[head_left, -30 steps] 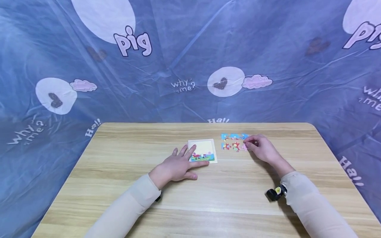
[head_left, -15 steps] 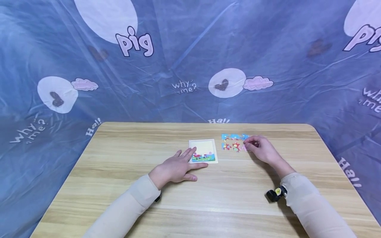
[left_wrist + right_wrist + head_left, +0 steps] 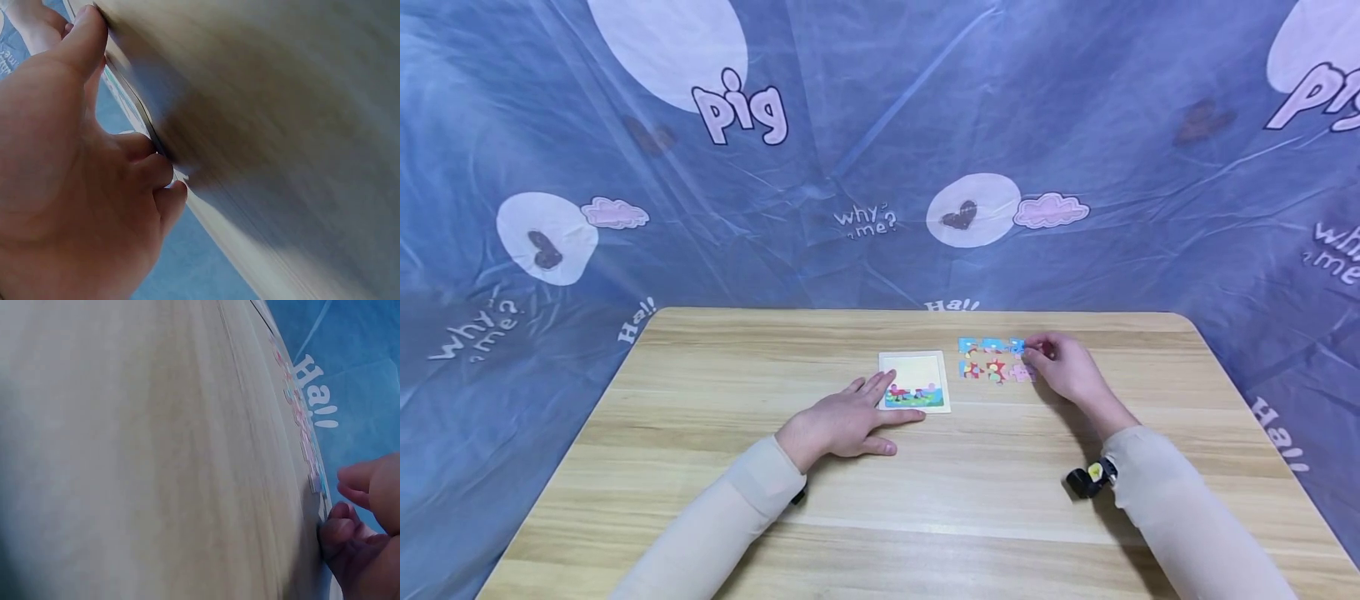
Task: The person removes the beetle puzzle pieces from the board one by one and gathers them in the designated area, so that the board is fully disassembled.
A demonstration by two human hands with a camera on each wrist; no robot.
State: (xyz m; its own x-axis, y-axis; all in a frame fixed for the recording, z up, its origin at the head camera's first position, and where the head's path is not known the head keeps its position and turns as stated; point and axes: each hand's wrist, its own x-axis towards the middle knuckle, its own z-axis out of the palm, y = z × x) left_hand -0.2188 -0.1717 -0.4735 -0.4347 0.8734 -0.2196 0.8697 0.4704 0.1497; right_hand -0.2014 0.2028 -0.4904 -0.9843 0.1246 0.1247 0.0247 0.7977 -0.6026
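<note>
My left hand (image 3: pixel 844 425) lies spread on the table, its fingers resting on the left and front edges of a small white-rimmed puzzle tray (image 3: pixel 946 383). Colourful joined pieces (image 3: pixel 913 397) fill the tray's front part; its back part shows pale board. Right of it lie two rows of loose jigsaw pieces. My right hand (image 3: pixel 1066 367) is at their right end, fingertips beside the blue corner piece (image 3: pixel 1017 345); whether they touch it cannot be told. A pink piece (image 3: pixel 1022 372) lies just in front. In the right wrist view thumb and fingers (image 3: pixel 362 478) stand apart, with nothing visible between them.
The wooden table (image 3: pixel 925 500) has its back edge close behind the loose pieces. A blue printed cloth (image 3: pixel 775 250) hangs behind and at both sides. A black wrist camera (image 3: pixel 1086 481) sits under the right sleeve.
My right hand has shifted back slightly, from the pink piece to the blue corner piece, leaving the pink one more visible. The left hand stays on the tray.
</note>
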